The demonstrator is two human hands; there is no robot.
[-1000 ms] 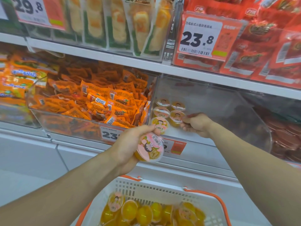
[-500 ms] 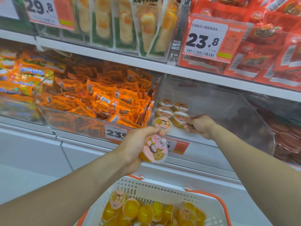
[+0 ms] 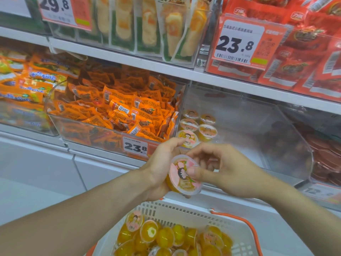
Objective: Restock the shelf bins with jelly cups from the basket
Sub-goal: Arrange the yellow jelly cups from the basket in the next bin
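A yellow jelly cup (image 3: 181, 183) with a pink cartoon lid sits between both hands, just in front of the shelf. My left hand (image 3: 162, 167) grips it from the left and below. My right hand (image 3: 221, 169) pinches it, thumb on the lid and fingers curled over its far rim. A clear shelf bin (image 3: 276, 126) behind holds several jelly cups (image 3: 206, 132) in two rows at its left side. Below, a white basket (image 3: 186, 211) with orange handles holds several more jelly cups (image 3: 166, 237).
The clear bin (image 3: 55, 115) to the left is full of orange snack packets. The bin to the right holds dark red packets (image 3: 324, 159). Upper-shelf bins with price tags (image 3: 238, 43) overhang the jelly bin. The white shelf front runs between bin and basket.
My right hand has come out of the jelly bin and down to the cup in my left hand, and now pinches it. The view has shifted closer.
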